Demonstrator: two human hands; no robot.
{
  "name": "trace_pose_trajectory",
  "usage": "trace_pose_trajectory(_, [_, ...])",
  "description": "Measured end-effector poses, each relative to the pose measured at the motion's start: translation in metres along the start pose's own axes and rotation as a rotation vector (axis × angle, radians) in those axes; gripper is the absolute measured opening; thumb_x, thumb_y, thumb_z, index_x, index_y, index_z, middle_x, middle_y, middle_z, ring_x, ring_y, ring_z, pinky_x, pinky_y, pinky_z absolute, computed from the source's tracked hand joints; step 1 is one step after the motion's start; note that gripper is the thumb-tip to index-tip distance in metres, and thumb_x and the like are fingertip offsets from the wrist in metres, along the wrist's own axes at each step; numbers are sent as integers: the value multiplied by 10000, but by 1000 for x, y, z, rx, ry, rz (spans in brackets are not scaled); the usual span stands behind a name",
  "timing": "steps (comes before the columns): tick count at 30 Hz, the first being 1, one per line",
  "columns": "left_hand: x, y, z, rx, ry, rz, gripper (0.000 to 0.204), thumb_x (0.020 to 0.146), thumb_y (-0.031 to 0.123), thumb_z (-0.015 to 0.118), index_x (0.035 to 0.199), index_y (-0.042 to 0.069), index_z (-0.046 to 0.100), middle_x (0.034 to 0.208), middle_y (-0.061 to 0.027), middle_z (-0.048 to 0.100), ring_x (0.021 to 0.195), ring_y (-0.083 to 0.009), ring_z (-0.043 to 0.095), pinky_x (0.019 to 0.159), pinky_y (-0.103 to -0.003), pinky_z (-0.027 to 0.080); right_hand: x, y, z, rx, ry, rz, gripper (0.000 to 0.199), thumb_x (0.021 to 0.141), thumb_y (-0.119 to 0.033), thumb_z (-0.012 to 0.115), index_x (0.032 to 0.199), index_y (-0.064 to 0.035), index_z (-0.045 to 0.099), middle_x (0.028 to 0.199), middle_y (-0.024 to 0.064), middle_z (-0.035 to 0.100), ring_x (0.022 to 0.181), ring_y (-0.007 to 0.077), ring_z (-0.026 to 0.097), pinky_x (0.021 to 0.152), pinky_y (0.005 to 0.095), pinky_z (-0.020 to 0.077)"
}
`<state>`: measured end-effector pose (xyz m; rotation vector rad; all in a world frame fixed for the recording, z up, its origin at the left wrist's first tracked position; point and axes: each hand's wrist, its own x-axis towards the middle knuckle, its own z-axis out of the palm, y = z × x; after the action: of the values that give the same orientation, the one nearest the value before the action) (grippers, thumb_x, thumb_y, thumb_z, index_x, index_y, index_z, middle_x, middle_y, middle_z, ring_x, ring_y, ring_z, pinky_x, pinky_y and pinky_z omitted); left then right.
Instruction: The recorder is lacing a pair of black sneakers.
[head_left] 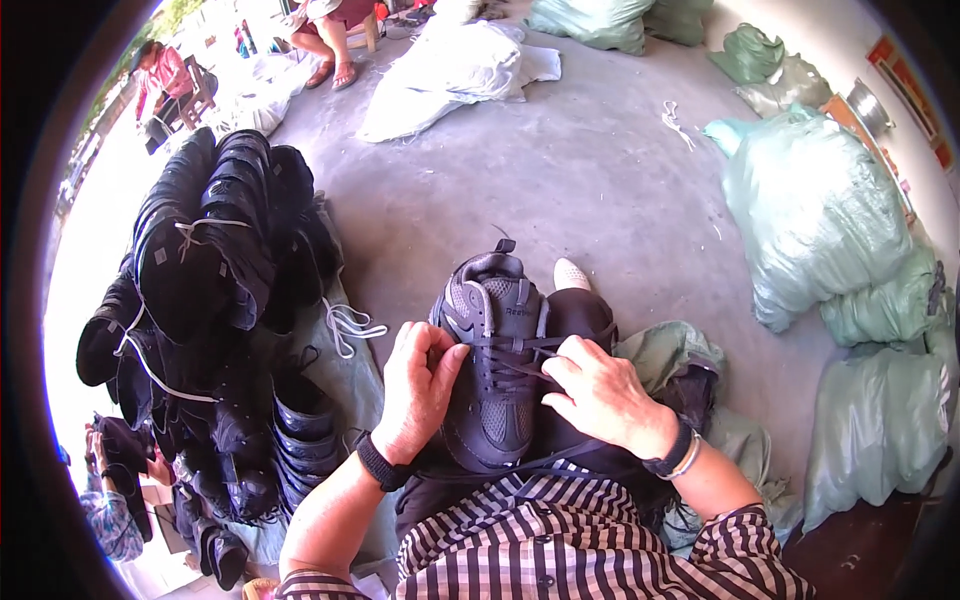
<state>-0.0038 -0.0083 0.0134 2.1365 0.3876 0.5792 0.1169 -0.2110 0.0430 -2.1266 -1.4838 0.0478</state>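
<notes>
Head view: 1 dark grey sneaker (493,360) resting on the lap, toe toward the body, heel loop pointing away over the concrete floor (560,190). Left hand (420,390) pinching a dark lace (505,350) at the left row of eyelets, fingers closed on it; right hand (600,395) curled over the right side of the tongue, fingertips pressed on the crossing laces, gripping rather than released. Judged about midway through lacing: several crossings already threaded over the tongue, upper eyelets near the collar apparently not yet filled, no bow or knot visible. To the left, stacked bundles of black shoes (215,260) tied with white string (350,325), too many and too overlapped to count exactly, well over 10. A further tied bundle (300,440) just beside the left forearm. 1 black wristband on each wrist, so 2 in all. On the right, about 4 pale green sacks (815,220), plus 2 more at the top edge; 1 white sack (450,70) farther off. 3 other people partly visible: 2 seated at the top left, 1 at the lower left rim. 1 metal bowl (868,105) by the right wall.
</notes>
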Motion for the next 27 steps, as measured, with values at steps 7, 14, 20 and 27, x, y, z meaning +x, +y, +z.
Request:
trace_pose_trajectory(7, [2, 2, -4, -429, -37, -162, 117, 917, 101, 601, 913, 21, 515, 781, -25, 545, 673, -84, 507, 650, -234, 445, 4, 7, 7, -91, 158, 49, 183, 772, -55, 635, 930, -59, 545, 831, 83, 498, 677, 224, 585, 545, 334, 505])
trace_pose_trajectory(14, [7, -6, -10, -669, -168, -367, 88, 942, 125, 570, 963, 49, 531, 796, 34, 536, 673, -39, 483, 607, -181, 389, 11, 6, 4, 322, 176, 118, 180, 805, -47, 641, 985, -39, 628, 787, 75, 549, 642, 199, 567, 580, 308, 468])
trace_pose_trajectory(20, [8, -6, -10, -729, -175, -443, 91, 939, 143, 581, 965, 67, 539, 776, 40, 535, 650, -32, 477, 574, -171, 364, 12, 11, -25, 1017, -249, 691, 65, 827, -51, 645, 852, 8, 648, 811, -8, 581, 678, 46, 483, 570, 205, 388])
trace_pose_trajectory(27, [30, 4, -35, -928, 9, -485, 47, 932, 143, 571, 960, 113, 549, 656, 54, 471, 492, -18, 326, 452, -186, 259, 8, 9, -15, 382, 29, 203, 94, 760, -19, 703, 843, -25, 660, 822, 13, 522, 626, 100, 503, 550, 250, 425])
